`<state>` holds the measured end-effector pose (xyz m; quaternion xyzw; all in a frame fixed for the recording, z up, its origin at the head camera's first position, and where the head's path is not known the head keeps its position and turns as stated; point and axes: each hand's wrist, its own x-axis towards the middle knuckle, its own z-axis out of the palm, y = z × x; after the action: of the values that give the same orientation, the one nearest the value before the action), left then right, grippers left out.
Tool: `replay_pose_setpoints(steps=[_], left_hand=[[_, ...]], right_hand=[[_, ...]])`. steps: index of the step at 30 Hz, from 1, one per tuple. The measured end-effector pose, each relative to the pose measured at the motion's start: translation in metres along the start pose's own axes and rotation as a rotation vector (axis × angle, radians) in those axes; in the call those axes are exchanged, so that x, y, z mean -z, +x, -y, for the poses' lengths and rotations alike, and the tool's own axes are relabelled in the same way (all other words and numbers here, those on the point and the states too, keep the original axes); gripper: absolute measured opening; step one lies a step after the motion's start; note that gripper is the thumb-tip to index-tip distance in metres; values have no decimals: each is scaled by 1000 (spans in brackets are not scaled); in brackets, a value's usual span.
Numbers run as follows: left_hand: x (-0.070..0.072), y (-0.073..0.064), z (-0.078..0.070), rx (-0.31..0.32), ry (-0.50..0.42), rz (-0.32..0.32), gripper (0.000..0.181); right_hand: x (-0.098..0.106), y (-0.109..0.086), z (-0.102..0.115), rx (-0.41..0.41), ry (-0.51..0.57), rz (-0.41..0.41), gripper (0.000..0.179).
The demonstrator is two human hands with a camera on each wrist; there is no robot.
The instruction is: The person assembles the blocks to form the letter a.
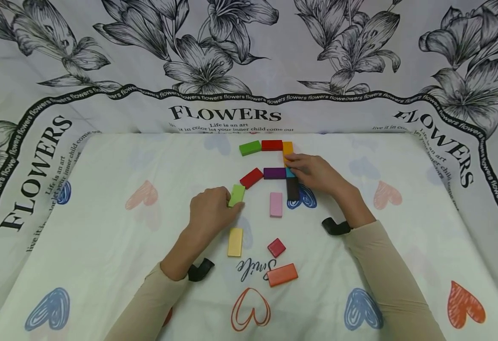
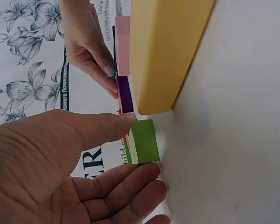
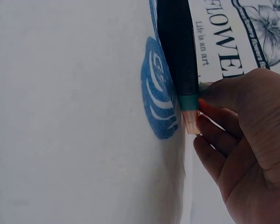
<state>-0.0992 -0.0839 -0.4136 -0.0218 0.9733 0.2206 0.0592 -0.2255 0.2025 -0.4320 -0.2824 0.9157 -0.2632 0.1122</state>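
My left hand (image 1: 212, 209) pinches a lime green block (image 1: 237, 195) between thumb and fingers, at the near end of a curved row of blocks. Its squared end faces the left wrist view, beside a large yellow block (image 2: 165, 56). In the head view my right hand (image 1: 319, 173) grips the orange block (image 1: 288, 148) at the row's far right corner, fingers partly covering it. Its thumb lies close to a small teal block (image 3: 188, 101), which sits between the orange block and a black block (image 1: 293, 189). A purple block (image 1: 275, 173) adjoins the teal one.
A red block (image 1: 251, 178) lies between the lime and purple blocks. Farther back are another red block (image 1: 272, 145) and a green block (image 1: 250, 148). A pink block (image 1: 276, 204), a red cube (image 1: 276, 247) and an orange-red block (image 1: 282, 275) lie nearer on the heart-patterned cloth (image 1: 116, 265).
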Motion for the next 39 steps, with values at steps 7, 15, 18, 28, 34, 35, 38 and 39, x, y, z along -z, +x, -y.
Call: replay_pose_setpoints(steps=[7,15,18,28,34,35,38,39], left_hand=[[-2,-1,-2,0,16,16,39],[-3,-1,-5,-33,47,23,43],[-3,-1,-6,-34,57,19,45],[-1,-3,-3,-34,53,25,42],[7,-6,2,-188,88,17,49],[8,-5,4,-242,95,30,51],[10,-4,7,-384,108,89,51],[10,-3,7,-415,110,108,48]], right_hand=[[0,1,-1,8,-12,1,40],[2,-2,2,18,21,-11,38],[1,-1,1,16,17,-10,38],[1,-1,0,14,21,-9,38],[1,0,-2,3,29,-8,38],[2,0,-2,1,31,-7,38],[1,0,-1,-3,36,-4,38],[1,-1,0,-5,39,-2,38]])
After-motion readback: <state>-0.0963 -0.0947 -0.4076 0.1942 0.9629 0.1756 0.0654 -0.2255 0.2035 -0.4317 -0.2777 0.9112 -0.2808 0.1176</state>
